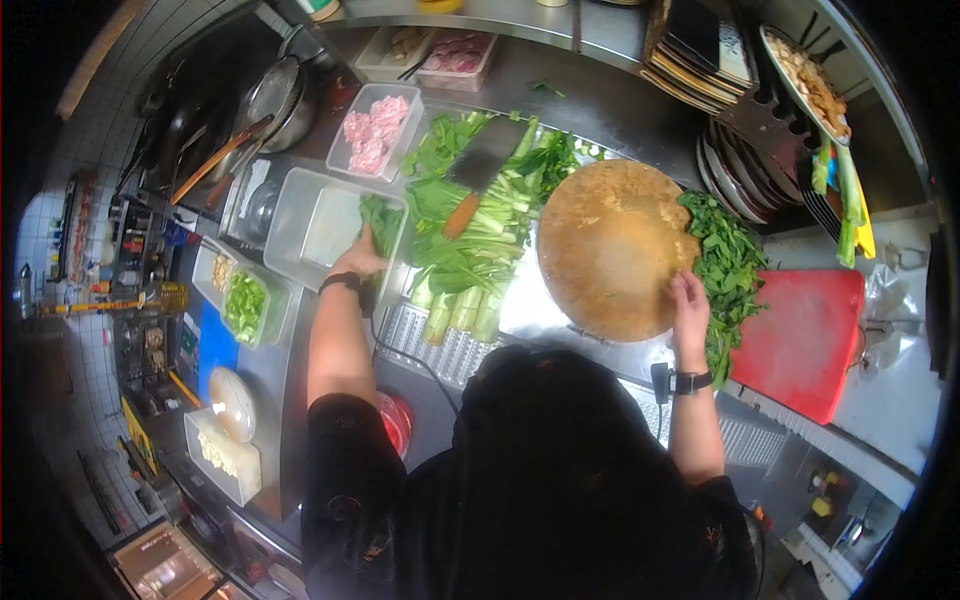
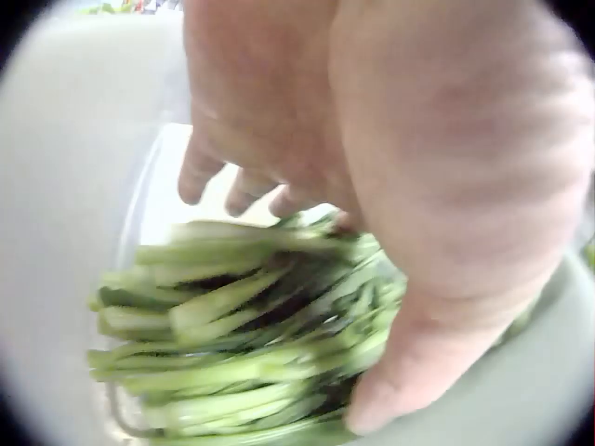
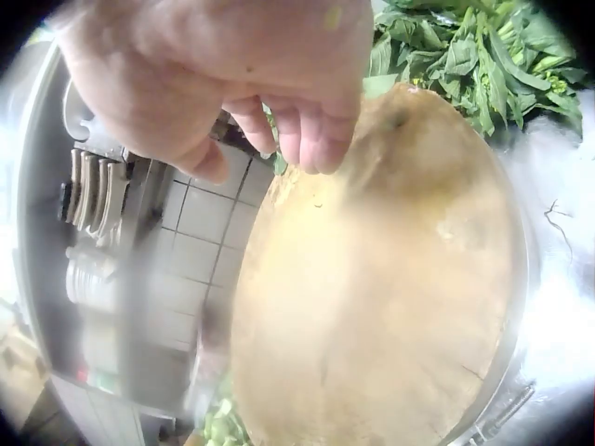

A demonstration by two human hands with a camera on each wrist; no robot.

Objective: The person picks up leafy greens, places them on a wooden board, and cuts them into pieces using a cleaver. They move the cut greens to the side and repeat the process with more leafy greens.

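Note:
Inside a clear plastic tub, the left hand is over cut leafy greens. The left wrist view shows that hand with fingers spread and thumb apart above the cut stalks; whether it touches them is unclear. At the right edge of a round wooden chopping block is the right hand, beside a pile of leaves. In the right wrist view its fingers bend loosely, holding nothing visible. A cleaver lies on the long-stemmed greens.
A tub of pink meat stands behind the clear tub. To the right are a red board and stacked plates. Chopped green pieces fill a container at the left. A black cable hangs near the left arm.

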